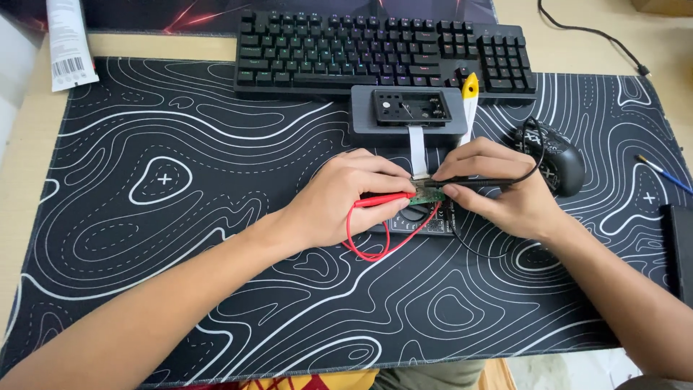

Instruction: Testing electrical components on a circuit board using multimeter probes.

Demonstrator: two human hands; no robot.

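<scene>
My left hand [346, 198] grips a red test probe [382, 201] whose red lead [372, 249] loops below it. My right hand [498, 188] grips a black test probe [480, 183] with a black lead [534, 155] arching over the mouse. Both probe tips meet on a small green circuit board [427, 194] held between the fingertips. A white flat ribbon cable [418, 150] runs from the board to a grey open device housing [408, 112]. A dark multimeter [422, 220] lies partly hidden under the hands.
A black keyboard [382, 47] sits at the back of the black wavy-lined desk mat [180, 217]. A black mouse [559, 162] lies right of the hands. A yellow-tipped tool [469, 94], a blue pen [660, 173], a white tube [68, 43] and a dark box [678, 245] are around.
</scene>
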